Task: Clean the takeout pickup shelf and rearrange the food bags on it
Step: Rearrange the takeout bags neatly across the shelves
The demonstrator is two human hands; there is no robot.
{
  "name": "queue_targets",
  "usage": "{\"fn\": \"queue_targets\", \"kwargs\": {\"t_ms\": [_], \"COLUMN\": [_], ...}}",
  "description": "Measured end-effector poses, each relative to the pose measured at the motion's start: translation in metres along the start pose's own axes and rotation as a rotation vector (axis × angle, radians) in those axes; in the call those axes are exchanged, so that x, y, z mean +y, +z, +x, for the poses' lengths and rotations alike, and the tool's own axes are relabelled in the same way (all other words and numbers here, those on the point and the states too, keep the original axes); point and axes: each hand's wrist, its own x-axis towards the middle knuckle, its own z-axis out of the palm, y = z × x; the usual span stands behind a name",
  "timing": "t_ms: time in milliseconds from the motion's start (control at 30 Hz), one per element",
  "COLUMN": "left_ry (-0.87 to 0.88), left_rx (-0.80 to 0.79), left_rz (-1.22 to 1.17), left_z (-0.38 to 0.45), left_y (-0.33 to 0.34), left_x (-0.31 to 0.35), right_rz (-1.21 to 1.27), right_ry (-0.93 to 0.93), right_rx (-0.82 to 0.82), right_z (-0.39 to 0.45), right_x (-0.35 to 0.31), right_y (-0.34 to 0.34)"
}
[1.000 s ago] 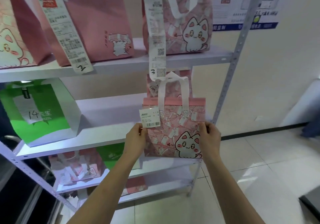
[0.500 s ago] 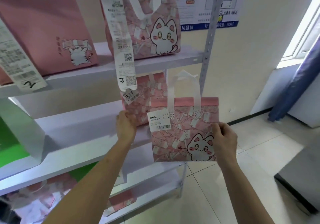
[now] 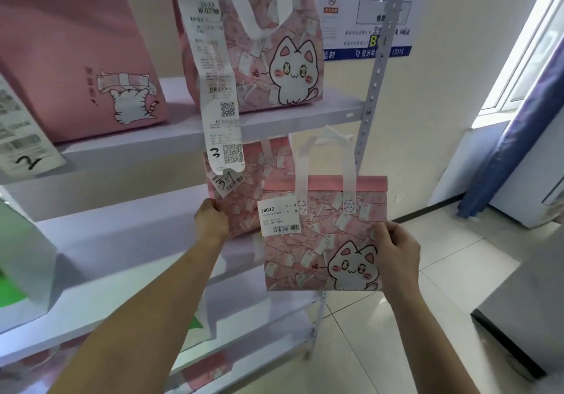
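Note:
My right hand (image 3: 396, 250) grips the right edge of a small pink cat-print bag (image 3: 323, 241) with white handles and a J8022 label, held in the air in front of the shelf's right end. My left hand (image 3: 212, 221) holds the lower left edge of a second pink bag (image 3: 244, 192) tagged 34, which stands on the middle shelf (image 3: 128, 241) behind the first. On the upper shelf (image 3: 171, 137) stands a larger cat-print bag (image 3: 274, 58) with a long receipt marked 3.
A plain pink bag (image 3: 76, 58) with a receipt marked 2 sits upper left. A green and white bag (image 3: 21, 271) stands at the left of the middle shelf. Lower shelves hold more bags. The metal upright (image 3: 375, 73) stands at right; tiled floor lies beyond.
My left hand let go of the J8022 bag and took the bag tagged 34 behind it. My right hand carried the J8022 bag rightward, off the shelf front. The view swung right.

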Motion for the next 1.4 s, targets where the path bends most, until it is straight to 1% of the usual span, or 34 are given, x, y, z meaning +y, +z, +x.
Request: {"fn": "queue_targets", "kwargs": {"t_ms": [133,267,400,500,700,867,1167,1400], "left_ry": [-0.035,-0.052,-0.081,-0.111,-0.169,-0.19,-0.154,-0.205], "left_rx": [0.024,0.102,0.178,0.201,0.274,0.326,0.335,0.371], "left_rz": [-0.015,-0.022,0.052,0.108,0.111,0.15,0.168,0.151], "left_z": [0.003,-0.007,-0.021,-0.027,-0.035,-0.033,-0.011,-0.001], "left_y": [-0.016,-0.045,-0.076,-0.1,-0.145,-0.169,-0.2,-0.214], "left_x": [-0.017,-0.039,-0.064,-0.079,-0.106,-0.12,-0.139,-0.149], "right_rz": [0.003,0.03,0.049,0.053,0.015,0.012,-0.025,-0.009], "right_ry": [-0.01,-0.02,-0.025,-0.023,0.01,-0.014,-0.019,-0.018], "right_rx": [-0.026,-0.073,-0.133,-0.183,-0.283,-0.332,-0.33,-0.331], "right_z": [-0.002,-0.011,-0.022,-0.03,-0.047,-0.06,-0.064,-0.066], "right_x": [-0.003,-0.008,-0.009,-0.01,-0.006,-0.012,-0.022,-0.03], "right_y": [0.006,0.014,0.024,0.033,0.049,0.062,0.096,0.126]}}
